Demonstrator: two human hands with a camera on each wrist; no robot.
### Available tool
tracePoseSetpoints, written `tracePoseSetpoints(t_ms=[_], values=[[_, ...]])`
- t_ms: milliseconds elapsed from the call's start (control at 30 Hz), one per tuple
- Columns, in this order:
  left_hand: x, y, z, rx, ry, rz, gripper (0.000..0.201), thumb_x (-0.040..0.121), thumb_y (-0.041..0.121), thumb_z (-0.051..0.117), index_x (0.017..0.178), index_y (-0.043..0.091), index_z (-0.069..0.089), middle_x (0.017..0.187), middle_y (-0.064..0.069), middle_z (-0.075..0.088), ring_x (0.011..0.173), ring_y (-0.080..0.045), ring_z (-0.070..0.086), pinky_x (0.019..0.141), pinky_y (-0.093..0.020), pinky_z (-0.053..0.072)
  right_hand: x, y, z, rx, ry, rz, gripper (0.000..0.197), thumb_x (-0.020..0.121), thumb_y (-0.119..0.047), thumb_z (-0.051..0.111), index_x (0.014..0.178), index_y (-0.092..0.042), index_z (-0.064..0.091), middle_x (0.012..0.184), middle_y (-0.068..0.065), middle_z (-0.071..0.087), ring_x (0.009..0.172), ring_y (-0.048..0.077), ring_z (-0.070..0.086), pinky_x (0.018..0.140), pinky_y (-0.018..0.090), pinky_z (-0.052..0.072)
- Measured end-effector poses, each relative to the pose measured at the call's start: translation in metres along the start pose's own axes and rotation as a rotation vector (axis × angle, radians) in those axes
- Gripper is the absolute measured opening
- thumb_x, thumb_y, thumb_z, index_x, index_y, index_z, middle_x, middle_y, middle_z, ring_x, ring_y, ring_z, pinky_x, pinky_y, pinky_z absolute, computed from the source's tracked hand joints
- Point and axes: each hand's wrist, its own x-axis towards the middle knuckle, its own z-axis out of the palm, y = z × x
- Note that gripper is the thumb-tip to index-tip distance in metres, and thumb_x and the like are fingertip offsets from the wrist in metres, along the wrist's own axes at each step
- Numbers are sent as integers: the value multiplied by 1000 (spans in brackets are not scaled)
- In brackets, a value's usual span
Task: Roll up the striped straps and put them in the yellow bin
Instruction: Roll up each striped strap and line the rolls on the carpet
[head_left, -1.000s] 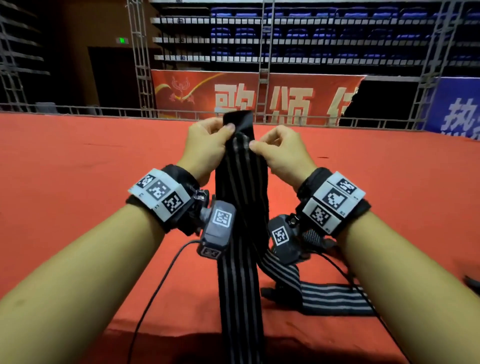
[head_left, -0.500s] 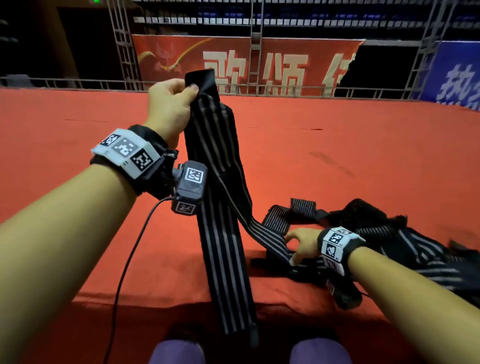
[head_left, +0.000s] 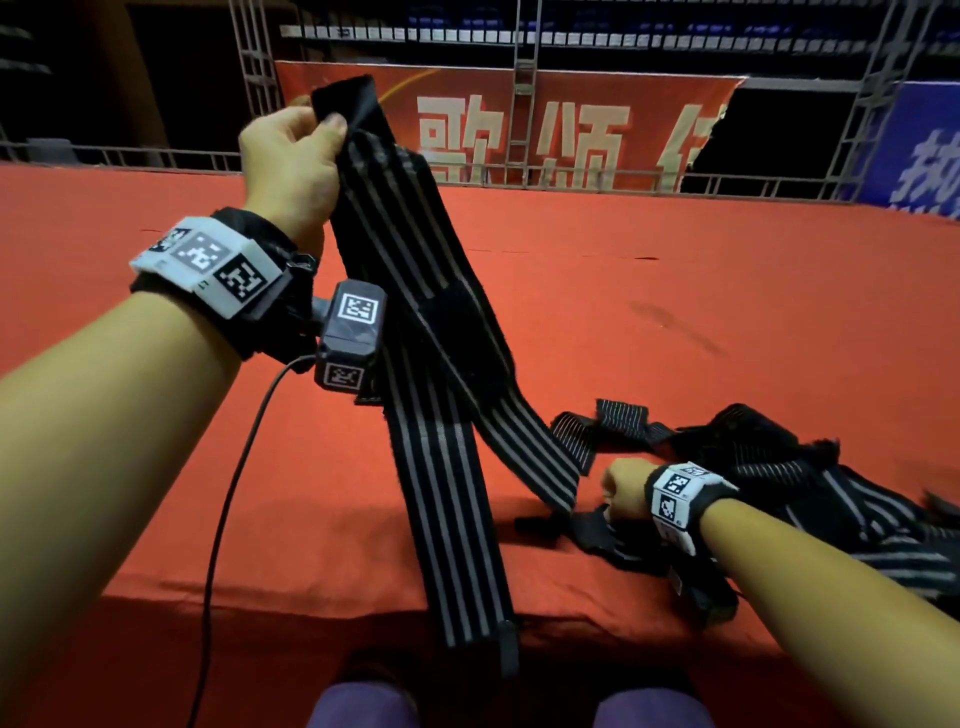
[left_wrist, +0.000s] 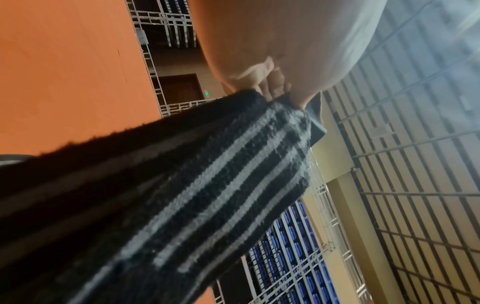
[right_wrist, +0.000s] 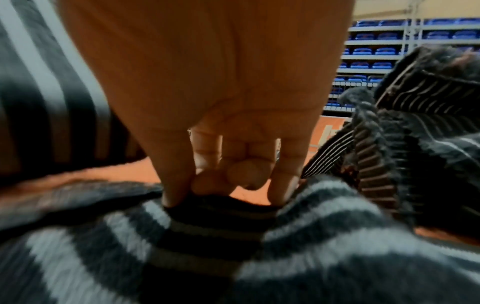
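**One strap held up, more straps in a heap**

A long striped strap (head_left: 415, 291) hangs in the middle of the head view. Its plain black end is up at the top, left of the middle, and its other end drops down past the front edge of the bench (head_left: 727, 322) at the bottom middle. The strap is black with thin grey lines. It is folded over near the top, so a second part runs down and to the right.

The left hand (head_left: 291, 166) is high in the upper left. It pinches the strap's black end between thumb and fingers (left_wrist: 275, 86).

The right hand (head_left: 623, 488) is low at the lower right, down on the bench. Its fingertips (right_wrist: 176, 185) pinch a fold of striped strap — the same strap or another one, I cannot tell.

A heap of more striped straps (head_left: 779, 467) lies just beside that hand, at the right of the frame.

The bench has a red cover. A red banner (head_left: 571, 130) with big pale letters hangs far behind it.
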Motion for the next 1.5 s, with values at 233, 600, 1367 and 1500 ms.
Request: tracePoseSetpoints(t_ms=[233, 600, 1367, 1500], values=[[3, 19, -3, 10, -43, 53, 22, 97, 6, 56, 78, 18, 60, 57, 16, 66, 61, 4, 62, 68, -21, 52, 5, -33, -30, 299, 158, -152, 16, 80, -14, 62, 94, -20, 57, 91, 1, 64, 92, 24, 63, 74, 26, 47], [-13, 8, 25, -74, -154, 12, 18, 96, 6, 56, 82, 12, 66, 78, -2, 68, 75, -15, 65, 76, -32, 55, -53, -157, -180, 1270, 643, -674, 50, 78, -57, 56, 115, -23, 54, 108, 0, 65, 100, 20, 63, 93, 47, 50], [-6, 54, 25, -149, -77, 53, 19, 98, 8, 54, 84, 14, 65, 84, -4, 68, 79, -16, 65, 78, -35, 55, -135, -129, -192, 995, 210, -844, 14, 102, -16, 45, 107, -4, 52, 54, 13, 60, 35, 19, 55, 32, 24, 43], [-17, 70, 27, -171, -169, 65, 19, 98, 5, 54, 85, 13, 66, 80, -1, 69, 72, -11, 66, 69, -27, 53, -132, -128, -200, 966, 598, -802, 11, 98, -21, 55, 93, -11, 58, 64, 1, 59, 43, 8, 52, 39, 23, 40]])
